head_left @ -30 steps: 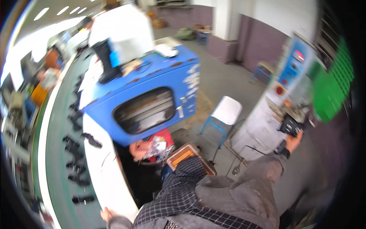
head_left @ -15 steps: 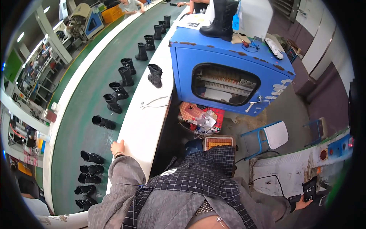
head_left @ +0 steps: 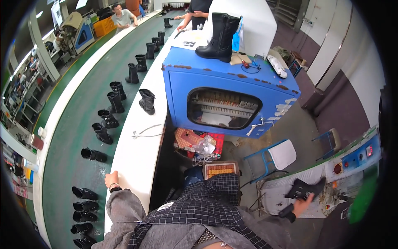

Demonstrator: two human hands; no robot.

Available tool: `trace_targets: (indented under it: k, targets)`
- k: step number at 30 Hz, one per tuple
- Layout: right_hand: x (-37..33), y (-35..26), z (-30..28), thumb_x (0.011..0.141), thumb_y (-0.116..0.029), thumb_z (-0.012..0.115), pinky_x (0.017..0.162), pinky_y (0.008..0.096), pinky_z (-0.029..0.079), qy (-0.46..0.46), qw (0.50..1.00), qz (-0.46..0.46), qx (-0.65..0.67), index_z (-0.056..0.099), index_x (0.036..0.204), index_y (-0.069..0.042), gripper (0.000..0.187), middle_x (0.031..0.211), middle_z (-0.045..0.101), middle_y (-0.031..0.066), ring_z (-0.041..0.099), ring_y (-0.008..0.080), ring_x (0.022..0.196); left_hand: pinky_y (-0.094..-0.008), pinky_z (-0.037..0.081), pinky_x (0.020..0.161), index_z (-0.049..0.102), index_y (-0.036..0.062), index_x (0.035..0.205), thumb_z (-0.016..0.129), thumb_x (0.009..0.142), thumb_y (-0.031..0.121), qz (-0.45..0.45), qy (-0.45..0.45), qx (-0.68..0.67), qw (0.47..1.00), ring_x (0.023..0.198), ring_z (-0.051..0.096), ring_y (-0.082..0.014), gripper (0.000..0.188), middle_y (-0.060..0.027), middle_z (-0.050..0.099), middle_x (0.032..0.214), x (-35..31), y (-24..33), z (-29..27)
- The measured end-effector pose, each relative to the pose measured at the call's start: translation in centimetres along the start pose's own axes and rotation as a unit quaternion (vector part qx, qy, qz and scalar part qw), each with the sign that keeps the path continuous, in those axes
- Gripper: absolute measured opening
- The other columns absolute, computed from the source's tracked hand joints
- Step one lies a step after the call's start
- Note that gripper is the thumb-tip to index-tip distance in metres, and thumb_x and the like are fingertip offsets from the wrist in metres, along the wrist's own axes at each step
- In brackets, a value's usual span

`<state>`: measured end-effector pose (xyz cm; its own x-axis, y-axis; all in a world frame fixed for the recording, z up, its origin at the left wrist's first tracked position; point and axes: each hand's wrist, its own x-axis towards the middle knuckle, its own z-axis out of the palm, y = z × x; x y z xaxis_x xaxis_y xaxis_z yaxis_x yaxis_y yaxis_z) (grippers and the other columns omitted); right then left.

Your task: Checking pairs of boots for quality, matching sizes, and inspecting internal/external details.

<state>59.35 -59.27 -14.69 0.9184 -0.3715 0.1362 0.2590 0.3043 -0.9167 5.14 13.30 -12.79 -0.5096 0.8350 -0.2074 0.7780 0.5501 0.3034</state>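
— Largest first?
— Green conveyor belt [head_left: 74, 137] is carrying glossy boots [head_left: 85, 205]; smooth white ledge [head_left: 132, 159] is running alongside.
— Next?
— Blue metal cabinet [head_left: 176, 99], rust-chipped, is supporting a sheet [head_left: 180, 40]; its dark marks are showing too small for reading.
— Smaller?
— Black boot [head_left: 299, 189], leather-looking, is tilting before a pale machine [head_left: 271, 189]; right hand [head_left: 304, 204] is gripping it. Left hand [head_left: 111, 179] is resting on the ledge edge; finger closure, cannot tell.
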Motion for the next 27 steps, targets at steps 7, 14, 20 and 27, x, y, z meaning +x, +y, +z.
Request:
trace_targets:
  k: [7, 14, 20, 27]
  targets:
    - [-18.1, -7.5, 37.8, 0.078, -0.006, 0.055, 0.097, 0.0418, 0.043, -0.409, 0.852, 0.271, 0.184, 0.047, 0.126, 0.001, 0.05, 0.118, 0.057, 0.0101, 0.055, 0.0239, 0.109, -0.0346, 0.039, 0.097, 0.038, -0.0012, 0.133, 0.067, 0.082, 0.019, 0.295, -0.264, -0.471, 0.788, 0.111, 0.051, -0.0242, 0.062, -0.0197, 0.052, 0.121, -7.0, 13.2, -3.1]
    - [-31.3, -6.5, 52.0, 0.07, -0.004, 0.073, 0.093, 0.0322, 0.043, -0.679, 0.665, 0.262, 0.166, 0.04, 0.124, -0.004, 0.064, 0.116, 0.052, 0.0073, 0.05, 0.0171, 0.11, -0.0376, 0.034, 0.104, 0.034, 0.0047, 0.137, 0.079, 0.067, 0.025, 0.425, -0.514, -0.53, 0.524, 0.121, 0.046, -0.0249, 0.085, -0.015, 0.049, 0.128, -23.2, 21.1, -11.8]
    - [-30.5, -9.1, 54.8, 0.072, -0.021, 0.074, 0.092, 0.039, 0.042, -0.781, 0.575, -0.24, -0.045, 0.052, 0.118, -0.002, 0.054, 0.112, 0.057, 0.0175, 0.054, 0.0315, 0.108, -0.0394, 0.041, 0.1, 0.041, 0.0019, 0.125, 0.081, 0.062, 0.024, 0.327, -0.501, -0.605, 0.525, 0.112, 0.054, -0.029, 0.077, -0.0197, 0.053, 0.123, -20.5, 18.4, -11.1]
    - [-11.9, -8.5, 64.9, 0.076, -0.013, 0.066, 0.073, 0.0384, 0.047, -0.372, 0.81, -0.374, -0.255, 0.059, 0.093, 0.0, 0.022, 0.09, 0.062, 0.0163, 0.06, 0.0299, 0.084, -0.0312, 0.049, 0.083, 0.059, -0.0014, 0.103, 0.077, 0.066, 0.01, 0.253, -0.417, -0.619, 0.616, 0.089, 0.062, -0.0191, 0.043, -0.0088, 0.065, 0.098, -17.5, 16.9, -10.3]
